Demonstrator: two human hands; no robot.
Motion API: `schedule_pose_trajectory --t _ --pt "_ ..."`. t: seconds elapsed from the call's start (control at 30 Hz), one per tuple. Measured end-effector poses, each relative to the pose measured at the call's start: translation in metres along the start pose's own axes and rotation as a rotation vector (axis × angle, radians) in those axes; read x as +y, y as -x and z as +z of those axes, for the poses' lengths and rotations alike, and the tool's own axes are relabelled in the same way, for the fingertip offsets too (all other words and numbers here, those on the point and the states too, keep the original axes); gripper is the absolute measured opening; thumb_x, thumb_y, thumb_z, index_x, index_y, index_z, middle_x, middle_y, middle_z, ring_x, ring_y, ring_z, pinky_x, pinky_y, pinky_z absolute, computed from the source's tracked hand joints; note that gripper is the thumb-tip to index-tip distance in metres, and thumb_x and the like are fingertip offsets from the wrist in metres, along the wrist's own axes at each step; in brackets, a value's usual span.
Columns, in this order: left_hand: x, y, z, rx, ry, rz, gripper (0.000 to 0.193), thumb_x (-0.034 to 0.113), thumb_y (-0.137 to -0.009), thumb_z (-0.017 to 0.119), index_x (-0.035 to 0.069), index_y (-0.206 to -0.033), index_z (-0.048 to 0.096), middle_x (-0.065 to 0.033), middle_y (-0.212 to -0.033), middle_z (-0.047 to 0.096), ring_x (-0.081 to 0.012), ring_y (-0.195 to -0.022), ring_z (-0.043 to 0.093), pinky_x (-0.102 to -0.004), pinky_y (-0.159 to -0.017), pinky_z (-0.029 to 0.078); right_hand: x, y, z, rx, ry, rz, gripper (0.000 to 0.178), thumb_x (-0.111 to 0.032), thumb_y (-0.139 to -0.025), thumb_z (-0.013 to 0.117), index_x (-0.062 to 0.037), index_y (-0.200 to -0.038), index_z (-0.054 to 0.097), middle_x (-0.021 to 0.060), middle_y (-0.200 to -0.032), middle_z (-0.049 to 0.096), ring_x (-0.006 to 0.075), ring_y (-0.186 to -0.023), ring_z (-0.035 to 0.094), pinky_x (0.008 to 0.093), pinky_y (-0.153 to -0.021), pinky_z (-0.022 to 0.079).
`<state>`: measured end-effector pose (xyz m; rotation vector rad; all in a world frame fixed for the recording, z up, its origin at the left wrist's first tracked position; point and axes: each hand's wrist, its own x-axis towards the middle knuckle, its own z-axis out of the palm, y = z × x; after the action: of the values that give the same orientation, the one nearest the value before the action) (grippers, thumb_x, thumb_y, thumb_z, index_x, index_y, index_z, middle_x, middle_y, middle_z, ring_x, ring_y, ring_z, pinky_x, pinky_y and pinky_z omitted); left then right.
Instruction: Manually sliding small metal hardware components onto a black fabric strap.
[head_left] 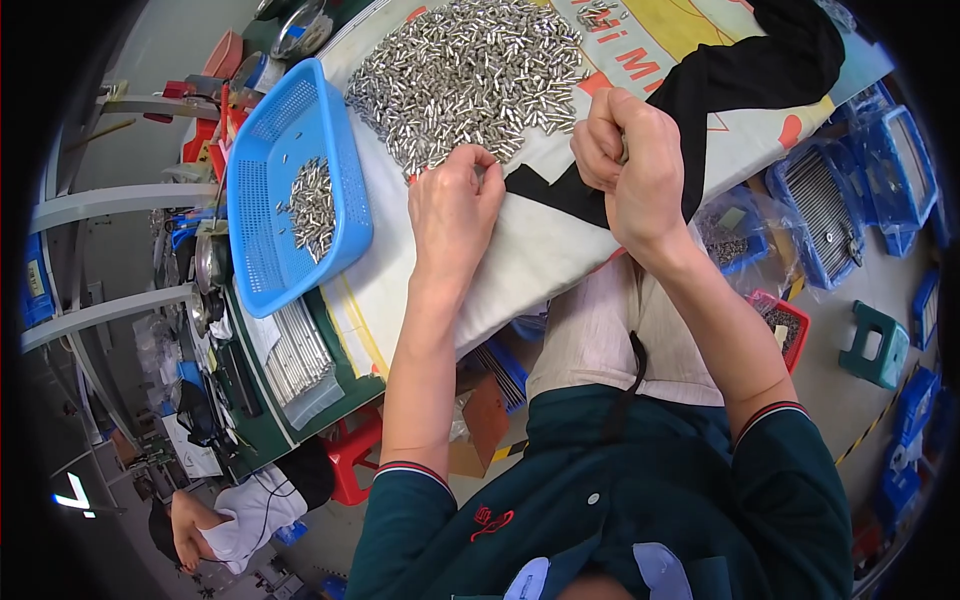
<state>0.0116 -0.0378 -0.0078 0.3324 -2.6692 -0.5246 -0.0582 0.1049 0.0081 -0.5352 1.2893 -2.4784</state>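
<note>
A wide pile of small silvery metal pins [465, 75] lies spread on the white cloth [545, 245]. At the pile's near edge, my left hand [455, 215] has its fingers curled together, tips down among the pins; what they pinch is hidden. My right hand [635, 165] is closed in a loose fist, raised to the right of the pile above a black cloth [690, 90]. What sits inside that fist I cannot make out. Left of the pile stands a blue plastic basket [345, 175], with a smaller heap of similar pins [312, 210] in it.
Silvery rods [297, 350] lie on the green table beyond the basket. On the floor at right are blue crates [825, 215], a red bin [785, 325] and a green stool [875, 345]. A red stool [355, 455] and another person [240, 515] are at lower left.
</note>
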Motion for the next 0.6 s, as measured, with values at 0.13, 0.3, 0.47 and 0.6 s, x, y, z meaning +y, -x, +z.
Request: schedule_pose_trajectory --t 0.13,0.3,0.47,0.6 --pt "0.012 0.001 0.0 -0.01 0.219 0.069 0.004 0.005 -0.07 0.062 0.003 -0.073 0.06 -0.0009 -0.044 0.037 -0.0101 -0.038 0.036 -0.026 -0.039 0.029 -0.001 -0.001 -0.006 0.0 -0.023 0.015 0.032 -0.018 -0.085 0.034 -0.0077 -0.055 0.029 -0.0039 -0.048 0.025 0.0043 -0.042 0.021 0.0223 -0.037 0.016" --pt "0.027 0.011 0.007 -0.167 0.251 0.209 0.006 0.006 -0.069 0.062 0.003 -0.072 0.058 -0.0075 -0.048 0.049 -0.0189 -0.042 0.05 -0.0301 -0.042 0.038 -0.01 -0.002 -0.011 0.007 -0.119 0.082 0.031 -0.022 -0.086 0.028 -0.0114 -0.057 0.026 -0.0036 -0.042 0.023 0.0063 -0.039 0.017 0.0234 -0.039 0.016" --pt "0.028 0.009 0.007 -0.214 0.31 0.139 0.005 0.005 -0.069 0.062 0.001 -0.071 0.059 -0.0085 -0.048 0.049 -0.0193 -0.041 0.049 -0.03 -0.042 0.038 -0.007 -0.002 -0.009 0.001 -0.197 0.079 0.03 -0.019 -0.083 0.032 -0.0084 -0.055 0.027 -0.0022 -0.044 0.024 0.0058 -0.039 0.016 0.0235 -0.036 0.013" --pt "0.028 0.009 0.007 -0.246 0.338 0.108 0.006 0.004 -0.069 0.062 0.0 -0.071 0.059 -0.0092 -0.048 0.049 -0.0188 -0.041 0.048 -0.0295 -0.043 0.038 -0.002 -0.002 -0.009 -0.001 -0.196 0.088 0.029 -0.019 -0.082 0.032 -0.0084 -0.055 0.027 -0.0021 -0.044 0.024 0.0056 -0.039 0.016 0.0236 -0.036 0.013"
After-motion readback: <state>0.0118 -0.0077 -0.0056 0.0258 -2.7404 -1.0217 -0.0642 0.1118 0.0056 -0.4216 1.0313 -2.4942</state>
